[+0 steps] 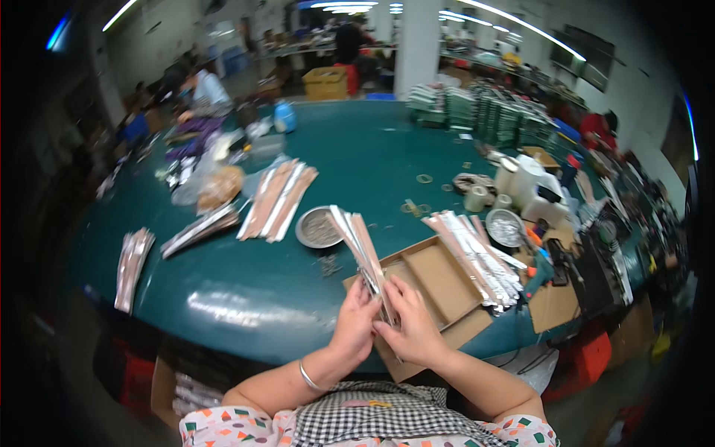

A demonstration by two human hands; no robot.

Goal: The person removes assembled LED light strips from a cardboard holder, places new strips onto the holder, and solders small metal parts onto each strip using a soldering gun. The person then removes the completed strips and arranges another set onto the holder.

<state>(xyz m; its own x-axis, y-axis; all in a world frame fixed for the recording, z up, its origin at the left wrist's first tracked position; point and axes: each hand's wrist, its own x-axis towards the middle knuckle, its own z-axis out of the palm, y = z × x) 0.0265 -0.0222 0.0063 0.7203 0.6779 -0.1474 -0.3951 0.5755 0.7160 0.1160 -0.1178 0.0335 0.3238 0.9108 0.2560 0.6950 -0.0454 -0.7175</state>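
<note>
Silver-and-copper strips fill the head view, only view given. Both hands sit low centre, over the table's (246,298) near edge. Left hand (356,322) and right hand (411,329) are both clenched on the lower end of a fanned bundle of strips (363,249), fingers curled round it from either side; bundle leans up & away toward the left, its top end reaching a round metal dish (316,227) w/ small bits in it. A bangle shows on the left wrist.

Just beside the hands, to the right, an open cardboard tray (439,279) lies flat; its compartments look bare as far as can be seen. Across the tray's right side rests a loose heap of strips (480,257), not squared up. A second metal dish (505,227) sits behind that heap, w/ tape rolls (477,197) further back.

Left part of the table: one strip batch (277,200) near centre, another (199,228) beside it, a third (132,267) well apart near the left rim.

Judging progress: seems early to mid — one bundle in hand being evened up, nothing packed in the tray yet, several batches left lying about. Other people work at the far end, too small to tell more.
</note>
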